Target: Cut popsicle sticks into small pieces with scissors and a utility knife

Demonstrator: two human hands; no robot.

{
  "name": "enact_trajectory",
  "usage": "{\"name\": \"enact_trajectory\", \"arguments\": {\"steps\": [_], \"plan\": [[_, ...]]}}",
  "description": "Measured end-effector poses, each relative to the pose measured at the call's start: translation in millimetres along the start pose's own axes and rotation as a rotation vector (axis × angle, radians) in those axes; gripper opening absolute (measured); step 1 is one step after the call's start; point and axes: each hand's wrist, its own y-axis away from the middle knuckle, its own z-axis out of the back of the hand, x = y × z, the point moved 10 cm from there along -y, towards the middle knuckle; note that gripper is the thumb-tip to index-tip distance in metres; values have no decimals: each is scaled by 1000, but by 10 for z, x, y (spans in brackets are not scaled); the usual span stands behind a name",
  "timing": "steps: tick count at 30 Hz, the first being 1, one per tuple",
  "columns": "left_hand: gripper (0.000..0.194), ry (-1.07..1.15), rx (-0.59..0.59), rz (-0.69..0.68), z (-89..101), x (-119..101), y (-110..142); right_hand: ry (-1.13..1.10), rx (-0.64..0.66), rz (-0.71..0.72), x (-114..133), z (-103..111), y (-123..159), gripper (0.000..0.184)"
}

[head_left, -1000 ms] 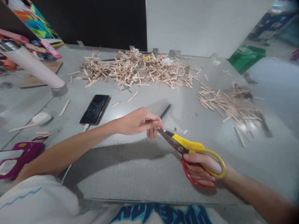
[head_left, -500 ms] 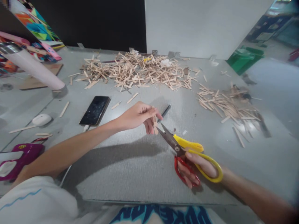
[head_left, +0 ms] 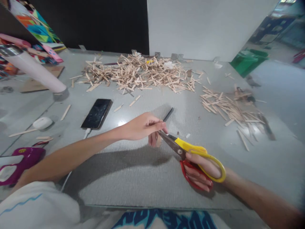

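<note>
My left hand (head_left: pixel 152 127) is closed in a pinch over the middle of the table. Between its fingers is a short wooden craft stick, now almost wholly hidden by the fingers. My right hand (head_left: pixel 202 167) grips a pair of scissors (head_left: pixel 179 152) with one yellow and one red handle. Their blades point up and left, and the tips reach the fingers of my left hand, where the fingers partly cover them. A dark pen (head_left: pixel 169 114) lies on the table just beyond my left fingertips.
A large heap of cut wooden stick pieces (head_left: pixel 143 74) lies along the back panel, with a smaller pile (head_left: pixel 228 106) at right. A phone (head_left: pixel 97 113) with a white cable, a pink bottle (head_left: pixel 35 70), a white earbud case (head_left: pixel 43 122) and a purple device (head_left: pixel 26 162) stand at left.
My left hand has come down a little, and the craft stick has gone mostly out of sight. The scissor blades have drawn closer together, and their tips now meet my left fingers.
</note>
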Motion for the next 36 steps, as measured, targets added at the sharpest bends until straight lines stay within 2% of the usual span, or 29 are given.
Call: {"name": "enact_trajectory", "arguments": {"steps": [3, 5, 8, 11, 14, 18, 24, 28, 36], "plan": [[49, -22, 50, 3, -24, 4, 6, -74, 62, -19, 29, -62, 24, 76], [47, -90, 44, -22, 17, -19, 3, -120, 107, -40, 10, -100, 49, 75], [40, -223, -132, -87, 266, -121, 4, -135, 116, -82, -92, -106, 71, 74], [35, -262, -327, -83, 535, -205, 49, -70, 36, -25, -113, -43, 33, 76], [35, -264, -390, -50, 610, -246, 87, -65, -84, 52, -27, 35, -19, 78], [37, -200, -411, -18, 541, -207, 98, -27, -189, 107, 129, 69, -13, 75], [43, -30, -365, 4, 301, -63, 59, 315, -313, 105, 183, 80, 124, 77], [46, 18, -331, -5, 174, -48, 66, 402, -326, 83, 193, 58, 151, 79], [47, 11, -378, -49, 154, -73, 94, 400, -324, 94, 214, 21, 153, 76]]}}
